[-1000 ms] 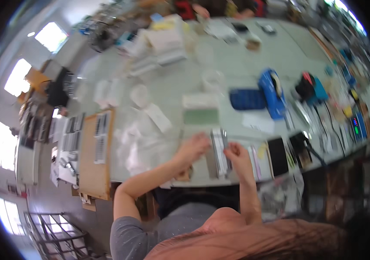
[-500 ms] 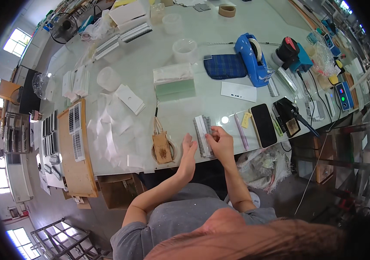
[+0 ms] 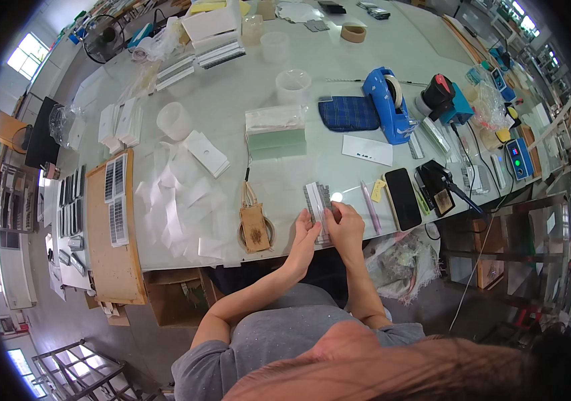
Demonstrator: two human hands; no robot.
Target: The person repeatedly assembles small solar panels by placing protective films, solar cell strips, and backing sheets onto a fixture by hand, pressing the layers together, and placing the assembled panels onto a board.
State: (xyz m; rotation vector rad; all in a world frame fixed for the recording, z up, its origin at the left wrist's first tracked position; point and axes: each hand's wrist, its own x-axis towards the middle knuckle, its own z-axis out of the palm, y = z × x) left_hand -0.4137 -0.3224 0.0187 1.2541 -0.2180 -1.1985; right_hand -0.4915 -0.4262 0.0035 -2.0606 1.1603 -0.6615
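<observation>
A narrow strip [image 3: 317, 199] with a white middle and grey, toothed-looking edges lies on the table in front of me, its far end pointing away. My left hand [image 3: 305, 243] has its fingertips at the strip's near left side, thumb bent inward over it. On the opposite side, my right hand [image 3: 346, 228] grips the right edge with curled fingers. The strip's near end is partly covered by my fingers. Left of the hands lies a tan, stained wooden block [image 3: 255, 228] with a cord loop. A pink pen [image 3: 370, 206] lies to the right.
Right of the pen are a black phone [image 3: 403, 198] and a soldering iron stand [image 3: 438, 192]. Beyond stand a blue tape dispenser [image 3: 388, 110] and a checked blue pouch [image 3: 348, 113]. Clear film pieces [image 3: 182, 200] and a wooden board [image 3: 98, 257] are at left.
My left hand has moved right, from beside the strip onto its near left side. My right hand stays at the strip's right edge. The whole view has shifted slightly.
</observation>
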